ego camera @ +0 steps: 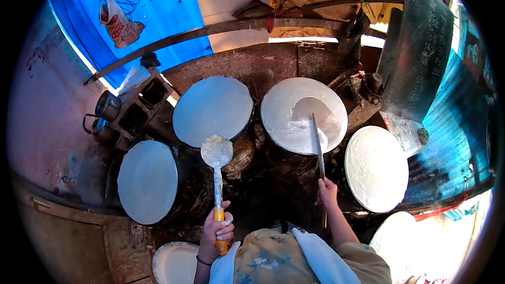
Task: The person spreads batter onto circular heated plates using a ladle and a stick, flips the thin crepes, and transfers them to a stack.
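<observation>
My left hand (221, 227) grips the yellow handle of a ladle (217, 151). The ladle's round bowl, coated with pale batter, overlaps the near edge of the left-centre round cooking surface (213, 106), though I cannot tell whether they touch. In my right hand (327, 193) is a long thin stick or spatula (320, 150), slanting over the right-centre round cooking surface (278, 102). A thin white sheet (302, 132) there is partly folded near the stick, beside a greyer patch (311, 108). Two more pale round surfaces flank these, one at left (148, 183) and one at right (376, 169).
A basin of white liquid (177, 264) stands at lower left. Hollow blocks (142, 104) and metal pots (107, 106) are at far left. Dark boards with chalk writing (418, 47) lean at right. A bright pale round thing (394, 232) lies at lower right.
</observation>
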### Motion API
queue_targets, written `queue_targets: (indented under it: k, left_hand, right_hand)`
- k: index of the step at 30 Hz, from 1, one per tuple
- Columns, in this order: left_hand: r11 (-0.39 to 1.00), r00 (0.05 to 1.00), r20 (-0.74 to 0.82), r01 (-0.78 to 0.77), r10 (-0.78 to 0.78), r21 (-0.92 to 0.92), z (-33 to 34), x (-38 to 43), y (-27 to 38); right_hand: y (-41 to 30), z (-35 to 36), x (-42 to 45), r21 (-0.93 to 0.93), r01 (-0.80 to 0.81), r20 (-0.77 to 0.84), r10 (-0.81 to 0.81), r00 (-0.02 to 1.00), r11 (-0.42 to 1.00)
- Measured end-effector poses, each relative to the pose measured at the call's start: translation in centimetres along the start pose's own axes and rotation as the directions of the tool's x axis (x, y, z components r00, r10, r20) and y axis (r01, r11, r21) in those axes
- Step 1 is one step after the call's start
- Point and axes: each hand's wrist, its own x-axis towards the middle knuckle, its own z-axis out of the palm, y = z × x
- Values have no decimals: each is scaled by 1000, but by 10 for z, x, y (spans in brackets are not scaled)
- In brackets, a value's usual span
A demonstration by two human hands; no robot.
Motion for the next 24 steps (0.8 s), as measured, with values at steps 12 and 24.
queue_targets:
  k: [12,24]
  left_hand:
    - [995,995,-1,102,-102,-3,9,30,-1]
    - [989,987,-74,145,-146,-18,15,38,1]
  right_hand:
    - [12,-31,5,-155,62,-101,-78,992,986]
    - [32,-24,27,-390,173,-313,-306,899,905]
